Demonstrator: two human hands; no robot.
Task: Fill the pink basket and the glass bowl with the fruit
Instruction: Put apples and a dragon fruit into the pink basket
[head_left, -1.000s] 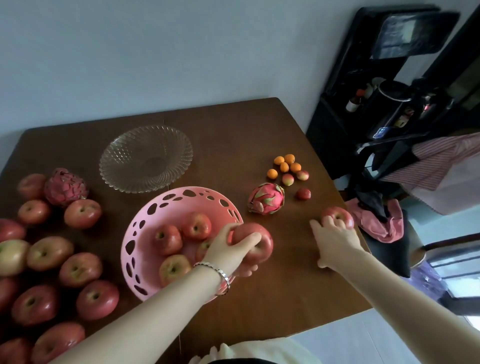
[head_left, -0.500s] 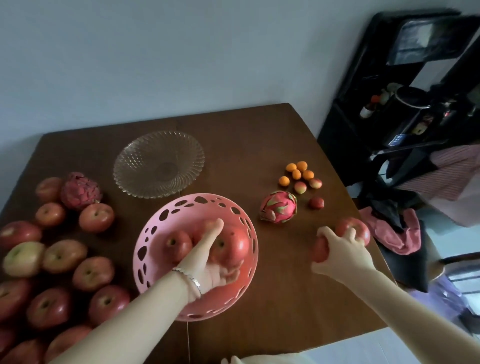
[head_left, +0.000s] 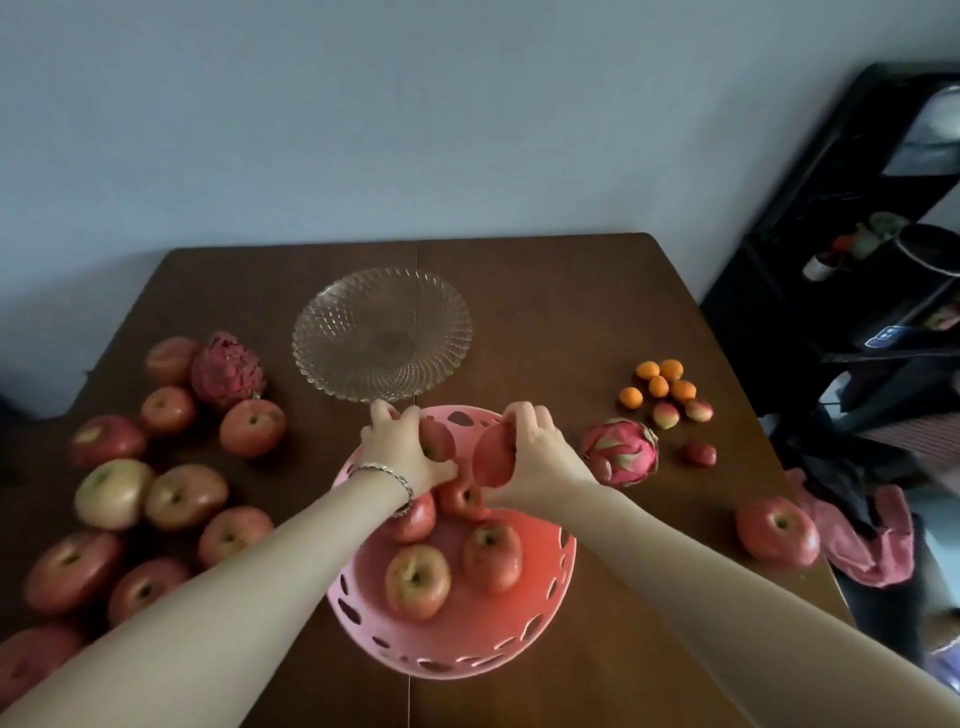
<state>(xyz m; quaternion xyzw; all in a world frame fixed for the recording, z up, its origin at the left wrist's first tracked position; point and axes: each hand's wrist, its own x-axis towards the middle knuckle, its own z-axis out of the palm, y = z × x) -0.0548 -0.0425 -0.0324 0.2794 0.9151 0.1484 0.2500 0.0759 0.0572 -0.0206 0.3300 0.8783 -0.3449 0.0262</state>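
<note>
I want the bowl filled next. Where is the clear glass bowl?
The clear glass bowl sits mid-table toward the wall, just beyond the pink basket, right of the dark red dragon fruit.

Pink basket (head_left: 563, 569) with apples (head_left: 416, 581), empty glass bowl (head_left: 382, 332) behind.

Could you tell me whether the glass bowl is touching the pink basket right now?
Cannot tell. In the head view the left hand covers the spot where the glass bowl rim nears the pink basket rim, hiding any contact or gap.
</note>
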